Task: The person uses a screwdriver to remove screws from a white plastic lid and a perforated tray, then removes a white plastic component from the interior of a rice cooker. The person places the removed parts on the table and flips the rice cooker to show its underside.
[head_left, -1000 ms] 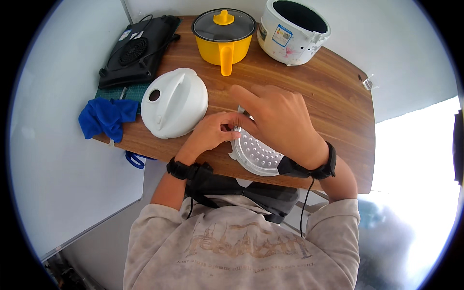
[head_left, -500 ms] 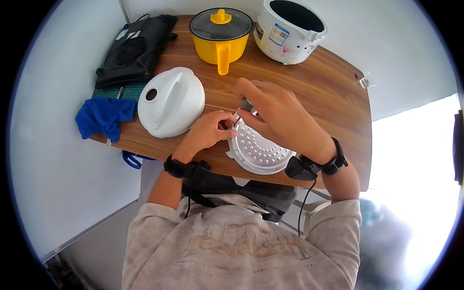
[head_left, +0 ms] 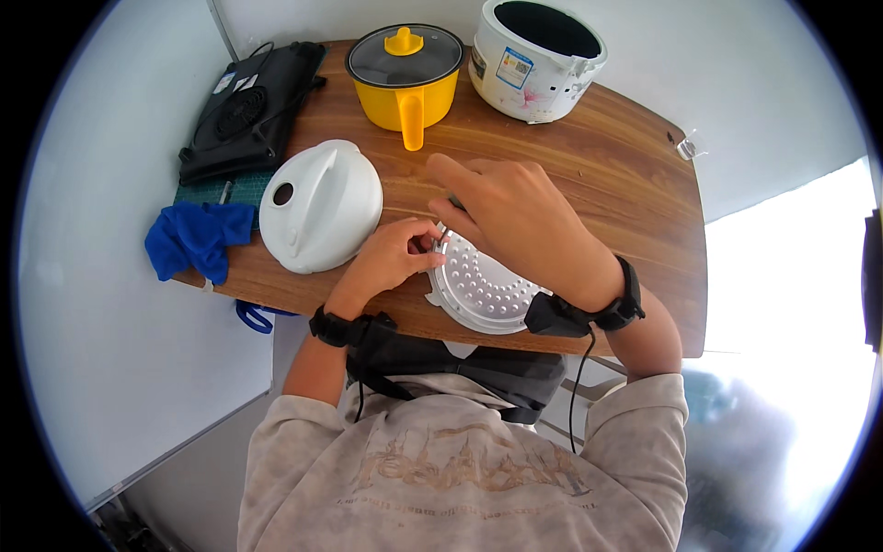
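Note:
A round silver lid plate (head_left: 492, 287) with rows of raised dimples lies near the table's front edge. My right hand (head_left: 526, 219) is closed around a screwdriver (head_left: 454, 200), whose grey handle is mostly covered by the fingers. Its thin shaft points down to the plate's far left rim. Beside that tip, my left hand (head_left: 386, 258) has thumb and fingers pinched together at the rim; what lies between them is hidden. Just left of this hand rests a white domed rice cooker lid (head_left: 324, 207) with a ridge handle and a dark round hole.
A yellow pot (head_left: 405, 87) with a glass lid stands at the back, next to a white rice cooker body (head_left: 538, 64). On the left, a black appliance (head_left: 244, 115) lies over a green cutting mat (head_left: 248, 190), with a blue cloth (head_left: 198, 239) in front.
The view has shifted slightly. My right hand has turned over the screwdriver, so less of the handle shows. My left fingers stay at the plate's rim.

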The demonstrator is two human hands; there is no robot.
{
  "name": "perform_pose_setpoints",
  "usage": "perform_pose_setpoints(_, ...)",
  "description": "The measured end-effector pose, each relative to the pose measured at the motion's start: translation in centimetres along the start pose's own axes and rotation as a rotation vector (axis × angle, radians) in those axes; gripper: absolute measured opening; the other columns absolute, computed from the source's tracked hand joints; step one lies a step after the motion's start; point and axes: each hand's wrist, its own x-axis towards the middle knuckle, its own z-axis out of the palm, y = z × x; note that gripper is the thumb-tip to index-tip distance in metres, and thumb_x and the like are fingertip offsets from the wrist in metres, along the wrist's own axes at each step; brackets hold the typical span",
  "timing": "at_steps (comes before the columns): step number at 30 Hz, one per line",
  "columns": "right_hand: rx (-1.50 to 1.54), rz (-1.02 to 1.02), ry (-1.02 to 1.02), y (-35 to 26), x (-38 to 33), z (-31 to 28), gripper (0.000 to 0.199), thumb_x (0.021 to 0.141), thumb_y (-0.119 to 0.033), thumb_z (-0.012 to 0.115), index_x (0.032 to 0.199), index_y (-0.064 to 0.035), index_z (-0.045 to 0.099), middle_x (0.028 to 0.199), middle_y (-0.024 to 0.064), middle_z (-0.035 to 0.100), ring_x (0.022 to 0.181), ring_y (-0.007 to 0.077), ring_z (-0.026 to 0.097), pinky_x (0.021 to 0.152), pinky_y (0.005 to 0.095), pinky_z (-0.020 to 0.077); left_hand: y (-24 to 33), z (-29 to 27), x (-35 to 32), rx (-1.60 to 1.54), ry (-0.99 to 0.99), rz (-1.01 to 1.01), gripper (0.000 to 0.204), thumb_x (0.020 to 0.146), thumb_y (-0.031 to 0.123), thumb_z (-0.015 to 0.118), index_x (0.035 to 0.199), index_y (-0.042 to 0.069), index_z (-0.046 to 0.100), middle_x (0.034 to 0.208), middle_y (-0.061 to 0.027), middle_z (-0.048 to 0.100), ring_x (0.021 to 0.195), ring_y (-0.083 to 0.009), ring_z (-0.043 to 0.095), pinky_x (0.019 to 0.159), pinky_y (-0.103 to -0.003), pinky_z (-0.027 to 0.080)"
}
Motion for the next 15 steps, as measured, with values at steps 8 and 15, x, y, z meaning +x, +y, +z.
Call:
perform_pose_setpoints(8,0.143,0.005,0.023,-0.2,-0.3,0.2,0.025,0.094,-0.023,0.066,0.107,-0.0063,0.053,0.072,0.0117,0.064,0.069,0.0345,0.064,0.06,0.0447,0.0476,0.2,-0.1,0.1,-0.003,-0.013,-0.032,0.029,0.083,0.017,0.082,0.105,0.002,0.068,0.086,-0.0045,0.064,0.076,-0.0169,0.058,0.072,-0.031,0.051)
perform_pose_setpoints(15,-0.089,0.143,-0.15,-1.4,0.3,-0.5,0.029,0.095,-0.027,0.067,0.105,-0.0053,0.052,0.067,0.0107,0.063,0.061,0.0334,0.063,0.054,0.0422,0.0475,-0.1,0.0,-0.1,0.076,0.022,-0.059,0.035,0.083,0.023,0.083,0.106,0.001,0.07,0.09,-0.0065,0.067,0.078,-0.0195,0.062,0.074,-0.032,0.052)
